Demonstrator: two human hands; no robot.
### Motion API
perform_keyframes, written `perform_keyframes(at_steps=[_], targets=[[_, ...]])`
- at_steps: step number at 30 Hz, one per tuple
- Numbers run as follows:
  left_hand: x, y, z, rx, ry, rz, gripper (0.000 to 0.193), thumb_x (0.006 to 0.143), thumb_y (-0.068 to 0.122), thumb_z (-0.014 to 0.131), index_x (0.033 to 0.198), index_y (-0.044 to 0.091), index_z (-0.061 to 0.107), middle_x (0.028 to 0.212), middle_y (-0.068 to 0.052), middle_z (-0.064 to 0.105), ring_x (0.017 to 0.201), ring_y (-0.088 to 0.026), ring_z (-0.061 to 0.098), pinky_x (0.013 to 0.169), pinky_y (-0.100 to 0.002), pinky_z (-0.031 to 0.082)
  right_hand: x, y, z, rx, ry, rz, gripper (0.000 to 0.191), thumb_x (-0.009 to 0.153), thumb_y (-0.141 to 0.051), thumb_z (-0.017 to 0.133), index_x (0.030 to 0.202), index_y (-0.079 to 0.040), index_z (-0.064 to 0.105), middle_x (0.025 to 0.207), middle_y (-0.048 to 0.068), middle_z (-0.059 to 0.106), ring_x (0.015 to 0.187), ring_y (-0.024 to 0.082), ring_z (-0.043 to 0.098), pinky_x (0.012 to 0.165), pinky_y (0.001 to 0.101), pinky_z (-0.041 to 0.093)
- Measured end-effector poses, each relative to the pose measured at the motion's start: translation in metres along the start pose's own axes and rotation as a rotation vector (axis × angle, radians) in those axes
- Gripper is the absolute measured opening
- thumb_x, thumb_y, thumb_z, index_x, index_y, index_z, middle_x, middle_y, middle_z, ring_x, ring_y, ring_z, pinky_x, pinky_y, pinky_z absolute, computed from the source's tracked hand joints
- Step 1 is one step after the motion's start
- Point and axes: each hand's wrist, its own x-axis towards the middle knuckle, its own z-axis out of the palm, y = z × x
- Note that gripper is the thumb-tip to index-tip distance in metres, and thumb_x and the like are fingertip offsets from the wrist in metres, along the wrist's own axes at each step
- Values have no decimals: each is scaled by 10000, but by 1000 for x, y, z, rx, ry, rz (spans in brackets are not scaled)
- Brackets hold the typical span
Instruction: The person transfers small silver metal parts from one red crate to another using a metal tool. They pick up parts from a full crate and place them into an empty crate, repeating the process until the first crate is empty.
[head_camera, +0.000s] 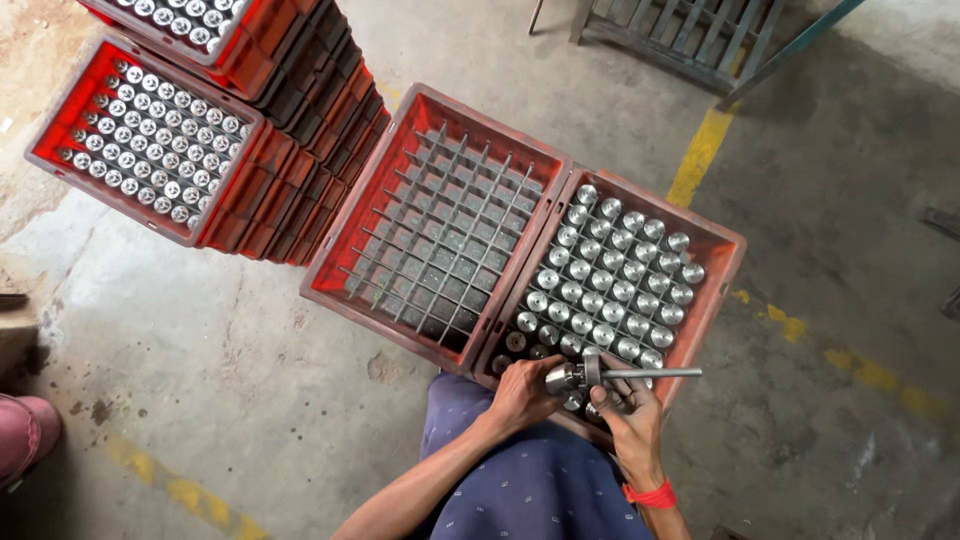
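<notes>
My left hand (522, 392) grips a short silver metal cylinder (560, 378) over the near edge of a red crate (722, 262) filled with several like cylinders standing in a grid. My right hand (628, 410) holds a thin metal rod tool (650, 374) with a round head, pressed against the end of that cylinder. A red band circles my right wrist. To the left of the full crate stands a second red crate (352, 232) whose metal divider grid has nothing in its cells.
Stacked red crates (255, 160) at the upper left hold several more cylinders. A grey metal rack (690, 35) stands at the top. Yellow floor lines (700, 150) cross the concrete. A pink object (25, 430) sits at the left edge.
</notes>
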Motion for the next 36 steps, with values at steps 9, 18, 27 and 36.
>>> perform_keyframes(at_steps=[9,18,27,36], targets=[[1,-1,20,100,-264,76,555,684,214,799,1213,86,695,901,-186,748,813,-378,726,728,-468,570,-13,40,-51,-160,-138,-91,580,814,-54,809,1355,36,620,1294,142,694,1171,202,668,1000,313,530],[131,-29,44,457,-331,192,559,875,442,747,1301,121,580,887,-200,746,766,-380,728,683,-512,557,-8,85,-130,256,336,-109,601,868,47,712,1438,85,525,1243,132,695,1042,138,656,928,266,521],[259,57,92,457,-33,654,571,891,273,692,1390,68,503,1205,-197,634,971,-386,709,756,-439,589,-34,136,-125,343,476,-123,446,895,72,681,1327,112,578,1116,114,700,1003,159,650,950,300,487],[221,24,79,-205,124,397,367,1035,211,660,1357,54,578,1070,-169,716,867,-263,738,737,-365,612,-49,106,-100,531,470,-70,376,920,-33,621,1286,30,562,1181,167,707,1097,208,671,950,352,504]])
